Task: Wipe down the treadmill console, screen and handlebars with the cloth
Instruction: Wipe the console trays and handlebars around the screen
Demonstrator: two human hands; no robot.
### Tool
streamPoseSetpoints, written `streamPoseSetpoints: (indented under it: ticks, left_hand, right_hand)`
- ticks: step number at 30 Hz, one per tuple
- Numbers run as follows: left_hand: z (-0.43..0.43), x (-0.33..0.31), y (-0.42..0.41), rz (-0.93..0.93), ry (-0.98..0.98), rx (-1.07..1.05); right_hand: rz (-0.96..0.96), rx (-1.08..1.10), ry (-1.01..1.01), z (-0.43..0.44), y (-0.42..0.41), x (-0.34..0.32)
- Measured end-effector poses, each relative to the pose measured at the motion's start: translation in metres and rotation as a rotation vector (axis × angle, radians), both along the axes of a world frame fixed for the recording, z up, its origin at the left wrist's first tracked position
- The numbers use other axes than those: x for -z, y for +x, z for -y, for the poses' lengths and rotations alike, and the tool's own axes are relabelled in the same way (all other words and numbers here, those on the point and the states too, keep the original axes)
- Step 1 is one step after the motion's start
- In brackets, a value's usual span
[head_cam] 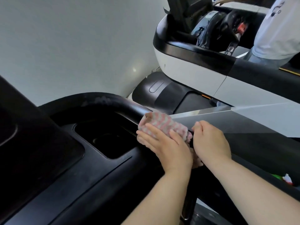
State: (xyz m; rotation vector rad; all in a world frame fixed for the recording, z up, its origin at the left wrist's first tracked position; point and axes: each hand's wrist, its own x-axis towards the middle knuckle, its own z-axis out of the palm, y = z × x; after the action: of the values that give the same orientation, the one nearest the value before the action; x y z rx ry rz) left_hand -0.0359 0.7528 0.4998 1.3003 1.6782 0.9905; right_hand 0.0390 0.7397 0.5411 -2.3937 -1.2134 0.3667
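A pink-and-white patterned cloth is wrapped over the black curved handlebar of the treadmill, right of the black console. My left hand lies flat on the cloth with straight fingers, pressing it onto the bar. My right hand sits just right of it, fingers curled round the handlebar and the cloth's right end. A cup-holder recess lies in the console just left of my hands. The screen's dark edge shows at far left.
A second treadmill, white and black, stands beyond at the right, with a person in a white shirt on it. A pale wall fills the upper left. The belt deck lies below.
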Motion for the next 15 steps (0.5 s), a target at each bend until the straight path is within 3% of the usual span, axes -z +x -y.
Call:
streamPoseSetpoints:
  ticks: [5, 8, 12, 15]
  left_hand:
    - [-0.100, -0.002, -0.061, -0.140, -0.018, -0.192]
    - [-0.136, -0.007, -0.089, -0.213, -0.046, -0.296]
    - [-0.100, -0.002, -0.069, -0.265, 0.041, -0.099]
    - [-0.051, 0.002, -0.051, -0.560, 0.334, 0.247]
  right_hand:
    - [0.218, -0.064, -0.079, 0.034, 0.021, 0.000]
    - [0.168, 0.027, -0.071, 0.042, 0.030, 0.002]
    - [0.116, 0.026, -0.031, 0.037, 0.024, 0.000]
    - [0.054, 0.026, 0.039, 0.038, 0.029, -0.001]
